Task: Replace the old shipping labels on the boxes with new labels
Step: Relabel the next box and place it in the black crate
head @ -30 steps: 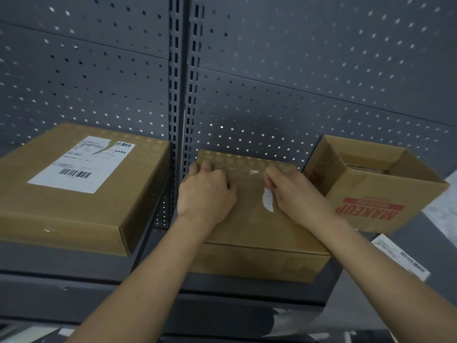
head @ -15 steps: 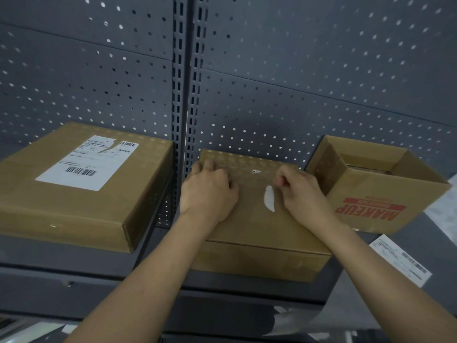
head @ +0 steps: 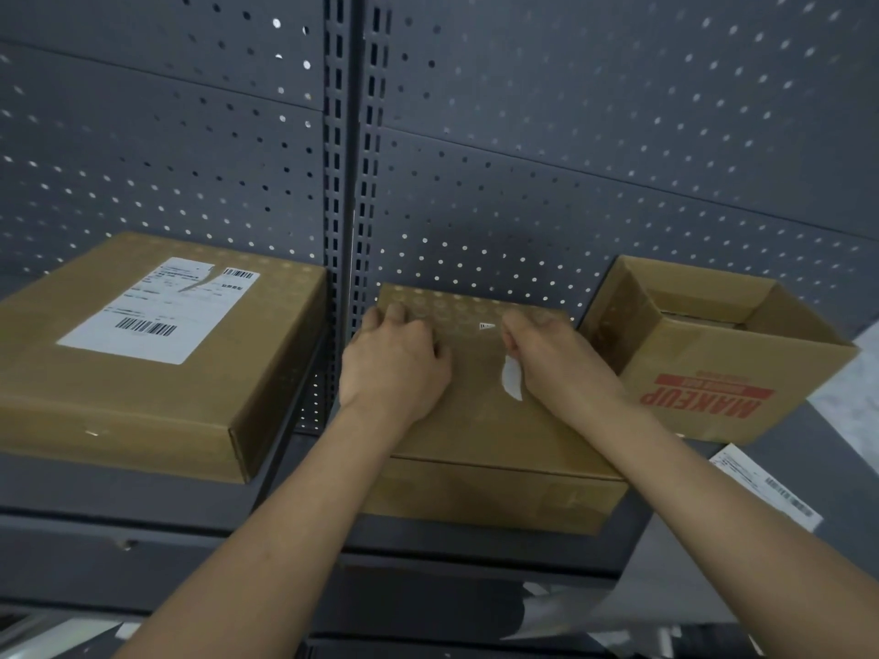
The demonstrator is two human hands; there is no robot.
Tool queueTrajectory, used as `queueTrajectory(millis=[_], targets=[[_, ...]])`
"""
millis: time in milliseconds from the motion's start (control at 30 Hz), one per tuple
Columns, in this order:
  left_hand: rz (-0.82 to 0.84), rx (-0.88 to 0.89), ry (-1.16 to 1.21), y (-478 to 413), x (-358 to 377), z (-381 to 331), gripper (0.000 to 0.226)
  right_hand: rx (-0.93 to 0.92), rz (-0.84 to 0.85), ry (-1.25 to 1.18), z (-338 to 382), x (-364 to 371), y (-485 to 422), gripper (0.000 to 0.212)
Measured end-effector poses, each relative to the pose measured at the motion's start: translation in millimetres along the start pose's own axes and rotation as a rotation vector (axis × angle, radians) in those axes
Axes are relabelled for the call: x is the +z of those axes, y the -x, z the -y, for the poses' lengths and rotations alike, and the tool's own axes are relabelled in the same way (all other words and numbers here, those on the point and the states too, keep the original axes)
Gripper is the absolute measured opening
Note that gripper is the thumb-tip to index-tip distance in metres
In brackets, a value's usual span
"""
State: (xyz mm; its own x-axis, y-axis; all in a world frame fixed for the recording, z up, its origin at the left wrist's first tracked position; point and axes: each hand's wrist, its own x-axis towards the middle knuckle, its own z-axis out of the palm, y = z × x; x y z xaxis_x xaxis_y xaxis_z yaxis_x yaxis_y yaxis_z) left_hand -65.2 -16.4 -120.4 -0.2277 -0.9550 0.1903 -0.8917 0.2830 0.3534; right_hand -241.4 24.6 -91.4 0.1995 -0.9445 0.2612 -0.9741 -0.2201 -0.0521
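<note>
A single head-worn view looks forward and slightly down from close range at a dark shelf (head: 142,492) backed by pegboard (head: 571,135), with both forearms reaching in from 6 o'clock toward 12.

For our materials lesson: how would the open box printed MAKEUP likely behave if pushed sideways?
The MAKEUP box would probably slide rather than tip, since it sits low and wide on the shelf. Its open top suggests the walls may flex. Its weight cannot be judged.

Dark grey perforated back panel (head: 594,135) across upper frame, split by slotted upright (head: 349,159) left of centre. Grey shelf (head: 119,497) along lower frame, beneath.
</note>
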Motion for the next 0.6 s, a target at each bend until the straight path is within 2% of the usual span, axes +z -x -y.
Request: queueTrajectory(millis=[167, 467, 600], targets=[[-0.018, 0.010, 0.001, 0.2, 1.0, 0.9, 0.043, 0.001, -0.065, -0.013, -4.0, 3.9, 5.5, 0.024], [-0.029, 0.012, -0.001, 1.6, 2.0, 0.7, 0.042, -0.069, -0.037, 0.047, -10.8, 12.8, 1.2, 0.037], [-0.024, 0.007, 0.008, 1.3, 1.9, 0.5, 0.043, -0.039, -0.048, -0.009, -12.9, 13.5, -0.2, 0.034]])
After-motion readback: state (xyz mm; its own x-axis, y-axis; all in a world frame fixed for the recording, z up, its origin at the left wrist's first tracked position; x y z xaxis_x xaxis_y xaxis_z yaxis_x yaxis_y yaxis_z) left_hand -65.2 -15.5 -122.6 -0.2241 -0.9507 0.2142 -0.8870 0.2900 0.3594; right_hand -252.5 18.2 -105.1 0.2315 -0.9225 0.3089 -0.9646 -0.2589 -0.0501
